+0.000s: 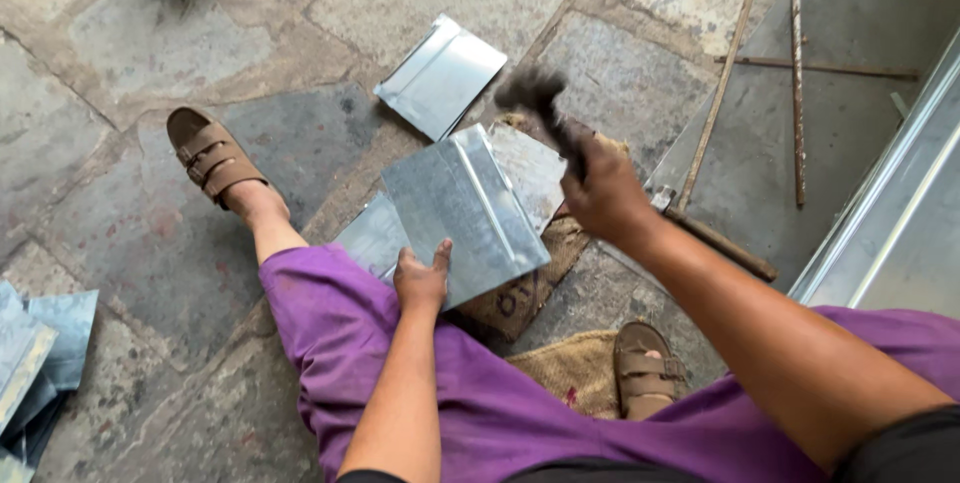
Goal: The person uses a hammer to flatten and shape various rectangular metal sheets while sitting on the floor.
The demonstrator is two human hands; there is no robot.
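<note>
My left hand (422, 278) grips the near edge of a folded grey sheet-metal piece (462, 208) that rests across my purple-clad leg. My right hand (603, 193) is closed on the handle of a hammer (533, 95), raised above the sheet and blurred by motion. More flat metal pieces (530, 168) lie under and beside the held sheet.
Another bent metal sheet (440, 75) lies on the stone floor beyond. A stack of sheets (30, 363) sits at the left edge. Rusty rods (796, 73) and a large metal panel (900, 213) are at the right. Burlap sacking (575, 368) lies under my sandalled feet.
</note>
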